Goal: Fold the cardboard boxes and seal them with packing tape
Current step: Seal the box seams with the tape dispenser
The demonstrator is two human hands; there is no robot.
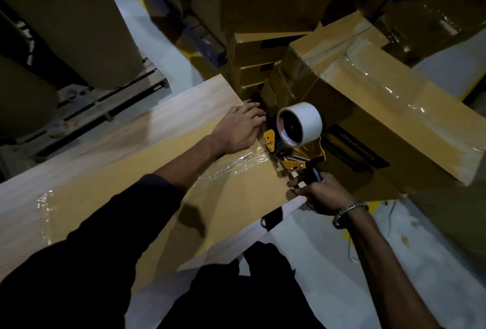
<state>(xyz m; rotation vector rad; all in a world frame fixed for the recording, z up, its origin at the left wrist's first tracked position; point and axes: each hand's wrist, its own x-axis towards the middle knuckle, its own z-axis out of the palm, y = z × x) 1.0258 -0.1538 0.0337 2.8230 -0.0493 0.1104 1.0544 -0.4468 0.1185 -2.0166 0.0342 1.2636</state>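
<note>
Nearest the camera, right hand (319, 193) clamps the black handle of the tape dispenser (295, 139), which sits at the far end of the long cardboard box (163, 171); left hand (240, 127) lies flat, fingers straight, beside it; beyond, taped boxes (381, 108) crowd close

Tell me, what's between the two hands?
In the head view, the yellow tape gun with its white roll sits between the left hand and right hand, on the taped box.
</note>
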